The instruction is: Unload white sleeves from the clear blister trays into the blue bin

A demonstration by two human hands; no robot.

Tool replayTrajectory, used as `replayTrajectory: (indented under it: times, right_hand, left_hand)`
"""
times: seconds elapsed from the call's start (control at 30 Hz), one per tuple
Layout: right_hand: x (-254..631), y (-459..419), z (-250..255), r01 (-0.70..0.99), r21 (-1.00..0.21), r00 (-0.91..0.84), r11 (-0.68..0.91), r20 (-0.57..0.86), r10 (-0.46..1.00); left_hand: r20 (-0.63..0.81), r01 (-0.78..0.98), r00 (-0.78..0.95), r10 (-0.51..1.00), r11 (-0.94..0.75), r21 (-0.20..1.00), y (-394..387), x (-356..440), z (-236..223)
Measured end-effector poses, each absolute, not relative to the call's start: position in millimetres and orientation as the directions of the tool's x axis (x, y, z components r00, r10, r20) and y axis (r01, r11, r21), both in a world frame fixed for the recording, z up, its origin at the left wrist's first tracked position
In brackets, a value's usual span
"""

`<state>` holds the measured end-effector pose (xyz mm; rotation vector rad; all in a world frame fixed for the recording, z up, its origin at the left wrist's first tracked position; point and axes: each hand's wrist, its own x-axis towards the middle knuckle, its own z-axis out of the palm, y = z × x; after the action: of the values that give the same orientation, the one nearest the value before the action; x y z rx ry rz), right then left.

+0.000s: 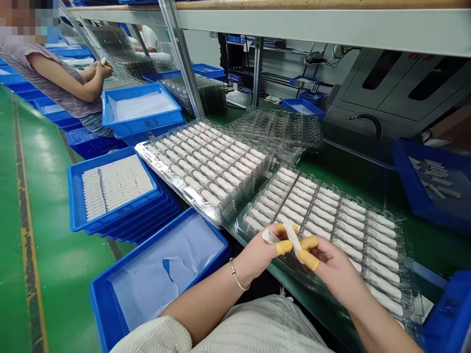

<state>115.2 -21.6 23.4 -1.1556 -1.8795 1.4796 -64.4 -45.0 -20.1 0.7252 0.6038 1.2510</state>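
Yellow finger cots cover thumb and forefinger on both hands. Between them is a slim white piece [293,241], tilted. My left hand [259,252] is closed on its upper part and has a second white piece [270,237] tucked at the palm side. Thumb and forefinger of my right hand [336,267] pinch the lower end of the slim piece. Just beyond and below the hands, a clear plastic tray [399,223] carries rows of elongated white parts. What exactly the pieces are, I cannot tell.
A tall stack of filled clear trays [235,201] stands left of centre, with loose clear trays [279,128] behind. Blue bins [162,306] sit at left, one stack [75,198] holding white parts. A metal post [184,59] rises to a shelf. A co-worker [69,73] works at upper left.
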Motion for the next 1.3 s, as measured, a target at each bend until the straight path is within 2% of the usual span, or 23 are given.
replayTrajectory:
  times: [0.07,0.17,0.27,0.4,0.5,0.63,0.77,0.9,1.0,1.1,1.2,1.3]
  right_hand:
    - [116,-21,24,0.164,-0.957,-0.556,-0.239,-0.290,0.779]
    - [115,-22,24,-0.013,-0.871,-0.588,-0.491,-0.391,0.708]
    - [114,-23,20,-0.090,-0.802,-0.574,-0.591,-0.443,0.688]
    - [111,-23,12,-0.090,-0.789,-0.537,-0.608,-0.476,0.697]
    - [112,-20,8,-0.012,-0.859,-0.520,-0.512,-0.432,0.737]
    - [114,-15,4,0.125,-0.951,-0.443,-0.283,-0.309,0.842]
    - [111,-16,5,0.358,-0.931,-0.414,-0.072,-0.227,0.882]
    - [100,-7,12,0.633,-0.753,-0.433,0.177,-0.155,0.888]
    - [90,29,19,0.744,-0.594,-0.442,0.307,-0.092,0.892]
    - [77,88,22,0.848,-0.365,-0.405,0.385,0.022,0.914]
    - [60,144,19,0.890,-0.073,-0.448,0.450,0.040,0.893]
    - [44,176,13,0.869,0.037,-0.494,0.493,0.001,0.870]
  left_hand:
    - [-0.038,-0.648,0.213,0.976,0.170,0.742,-45,-63,-18]
    - [-0.110,-0.690,0.217,0.970,0.232,0.685,-46,-60,-16]
    - [-0.152,-0.711,0.207,0.966,0.255,0.655,-48,-58,-17]
    - [-0.183,-0.732,0.184,0.966,0.259,0.630,-48,-57,-17]
    - [-0.205,-0.739,0.156,0.966,0.252,0.625,-47,-57,-18]
    - [-0.221,-0.728,0.115,0.968,0.234,0.644,-46,-59,-23]
    - [-0.241,-0.686,0.012,0.970,0.183,0.704,-46,-61,-30]
    - [-0.203,-0.652,-0.054,0.978,0.119,0.749,-43,-65,-34]
    - [-0.164,-0.669,-0.088,0.983,0.063,0.741,-39,-71,-37]
    - [-0.169,-0.708,-0.047,0.984,0.087,0.700,-36,-78,-41]
    - [-0.187,-0.732,-0.013,0.982,0.119,0.671,-36,-82,-44]
    - [-0.192,-0.758,-0.007,0.981,0.120,0.641,-36,-85,-46]
